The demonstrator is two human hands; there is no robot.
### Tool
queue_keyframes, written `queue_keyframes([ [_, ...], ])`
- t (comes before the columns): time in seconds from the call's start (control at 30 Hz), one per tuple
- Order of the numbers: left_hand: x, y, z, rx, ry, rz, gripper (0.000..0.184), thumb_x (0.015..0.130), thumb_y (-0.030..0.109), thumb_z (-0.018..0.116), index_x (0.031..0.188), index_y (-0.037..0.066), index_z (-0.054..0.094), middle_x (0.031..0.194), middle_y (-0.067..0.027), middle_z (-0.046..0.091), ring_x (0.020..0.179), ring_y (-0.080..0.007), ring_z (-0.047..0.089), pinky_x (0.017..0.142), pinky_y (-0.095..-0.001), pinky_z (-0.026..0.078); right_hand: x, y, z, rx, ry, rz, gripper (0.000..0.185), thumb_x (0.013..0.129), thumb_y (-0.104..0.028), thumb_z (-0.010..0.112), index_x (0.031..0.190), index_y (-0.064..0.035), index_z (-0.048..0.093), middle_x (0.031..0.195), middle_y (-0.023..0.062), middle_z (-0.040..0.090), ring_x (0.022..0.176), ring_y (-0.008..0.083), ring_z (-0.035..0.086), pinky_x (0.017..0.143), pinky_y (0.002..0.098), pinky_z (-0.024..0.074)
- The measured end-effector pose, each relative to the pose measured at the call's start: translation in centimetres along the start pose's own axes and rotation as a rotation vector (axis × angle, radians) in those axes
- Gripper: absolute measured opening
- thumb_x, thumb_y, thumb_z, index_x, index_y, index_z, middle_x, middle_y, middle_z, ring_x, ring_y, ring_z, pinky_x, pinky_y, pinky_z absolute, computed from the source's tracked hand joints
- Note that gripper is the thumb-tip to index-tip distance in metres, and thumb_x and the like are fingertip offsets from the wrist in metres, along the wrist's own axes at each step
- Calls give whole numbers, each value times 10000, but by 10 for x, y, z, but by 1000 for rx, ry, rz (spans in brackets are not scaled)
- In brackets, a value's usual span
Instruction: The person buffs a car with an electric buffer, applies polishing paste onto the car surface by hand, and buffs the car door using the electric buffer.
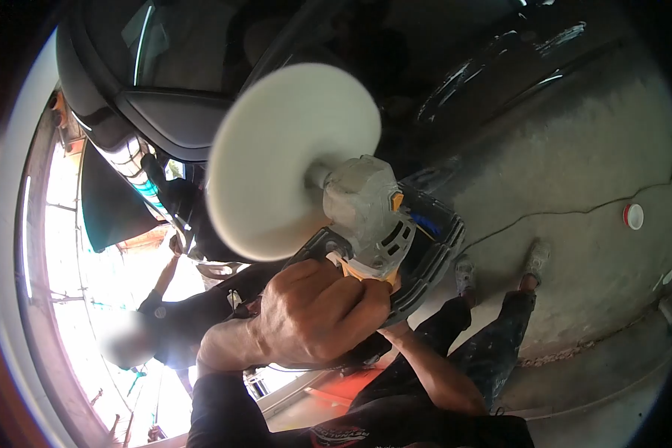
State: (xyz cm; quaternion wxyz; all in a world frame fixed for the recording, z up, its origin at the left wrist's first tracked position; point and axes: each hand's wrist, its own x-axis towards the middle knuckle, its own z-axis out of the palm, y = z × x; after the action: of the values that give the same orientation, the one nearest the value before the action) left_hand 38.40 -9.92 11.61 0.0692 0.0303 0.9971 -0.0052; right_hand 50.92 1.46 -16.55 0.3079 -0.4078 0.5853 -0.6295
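Note:
A power polisher [362, 209] with a grey head and dark body is held up in front of me. Its big round white pad [276, 149] is smeared, as if spinning, and faces a dark, glossy car panel [396, 52]. My left hand [321, 310] is closed round the polisher, knuckles towards me, beside an orange part. Behind the tool's lower end reaches my right hand [397, 329]; only a bit by the wrist shows and its fingers are hidden. Whitish smears [455, 82] mark the car panel. Whether the pad touches it, I cannot tell.
A thin cord [530, 220] runs over the grey floor [575, 284]. A red and white round object [633, 216] lies on the right. Another person [216, 313] stands left, an arm raised to the car. My legs and shoes [534, 261] are right of the polisher.

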Motion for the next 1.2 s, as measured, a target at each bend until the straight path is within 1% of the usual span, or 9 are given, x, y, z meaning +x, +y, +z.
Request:
queue_keyframes([
  [0.1, 9, 4, 13, -49, -12, -4, 273, 668, 131, 692, 912, 21, 639, 612, 12, 477, 473, -107, 501, 433, -261, 356, -7, 6, -10, -219, -11, -55, 555, 812, -82, 782, 1274, -10, 483, 1195, 112, 615, 1108, 201, 582, 977, 359, 466],
  [0.3, 17, 15, 36, -96, 3, -78, 276, 657, 93, 689, 918, 22, 637, 603, 9, 478, 467, -115, 494, 420, -285, 377, -31, 29, -25, 788, 81, 473, 721, 784, -87, 816, 1352, -20, 377, 1255, 123, 578, 1140, 214, 580, 983, 368, 466],
  [0.43, 10, 20, 59, -168, 8, -133, 305, 635, 86, 694, 929, 24, 637, 607, 4, 488, 472, -131, 508, 420, -295, 389, -49, 73, -22, 917, 85, 517, 802, 751, -111, 848, 1365, -33, 340, 1256, 141, 577, 1144, 227, 588, 976, 375, 474],
  [0.7, 41, 14, 113, -261, 144, -219, 279, 638, 78, 689, 912, 67, 637, 657, -2, 553, 499, -168, 542, 453, -325, 423, -49, 118, -88, 539, 121, 475, 812, 722, -149, 877, 1345, -11, 374, 1199, 138, 626, 1093, 216, 612, 952, 364, 490],
  [0.87, 70, 14, 146, -365, 310, -200, 239, 616, 111, 689, 841, 92, 610, 637, 11, 532, 502, -164, 541, 467, -318, 410, -20, 126, -148, 197, 122, 418, 632, 809, -138, 796, 1318, 32, 462, 1207, 144, 622, 1096, 212, 590, 1001, 384, 448],
  [0.9, 76, 10, 148, -397, 333, -190, 236, 614, 115, 688, 834, 92, 606, 630, 13, 526, 503, -164, 540, 465, -318, 404, -17, 127, -158, 279, 136, 433, 468, 830, -110, 757, 1227, 31, 554, 1202, 138, 633, 1111, 219, 587, 1006, 383, 436],
  [0.93, 81, 8, 150, -424, 358, -184, 233, 612, 120, 687, 827, 93, 602, 623, 14, 519, 504, -163, 540, 462, -318, 398, -23, 139, -170, -233, 81, 172, 409, 828, -109, 745, 1179, 32, 592, 1189, 133, 644, 1121, 235, 594, 991, 394, 441],
  [1.07, 85, 17, 158, -562, 449, -303, 322, 538, 111, 733, 825, 72, 593, 613, 2, 516, 503, -211, 536, 473, -354, 391, -15, 133, -221, -25, 198, 445, 603, 786, -170, 796, 1275, 38, 510, 1159, 224, 632, 1143, 375, 595, 1000, 440, 434],
  [1.2, 62, 18, 177, -680, 537, -251, 373, 483, 56, 722, 840, 33, 618, 635, -29, 549, 550, -247, 575, 493, -372, 406, -40, 144, -264, -321, 145, 416, 713, 747, -143, 825, 1324, 28, 441, 1154, 251, 623, 1104, 446, 602, 947, 446, 478],
])
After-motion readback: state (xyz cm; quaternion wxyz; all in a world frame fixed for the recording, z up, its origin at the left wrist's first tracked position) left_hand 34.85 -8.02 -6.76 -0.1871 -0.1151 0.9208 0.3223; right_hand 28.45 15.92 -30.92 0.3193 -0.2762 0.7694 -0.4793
